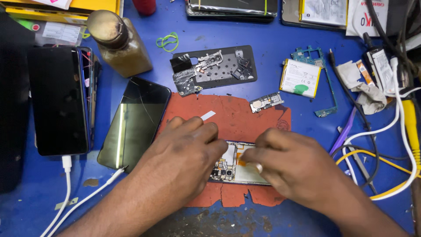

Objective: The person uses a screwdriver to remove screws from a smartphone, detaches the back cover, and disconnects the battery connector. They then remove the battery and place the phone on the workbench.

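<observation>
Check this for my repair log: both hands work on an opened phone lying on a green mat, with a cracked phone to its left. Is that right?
Not quite: the mat is reddish-orange, not green, as the head view shows. The rest holds: the left hand and right hand both rest on the opened phone, and the cracked phone lies to its left.

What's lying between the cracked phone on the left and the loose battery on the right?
In the head view, between the cracked phone and the battery lie the red mat's top edge, a white strip and a small circuit board.
</observation>
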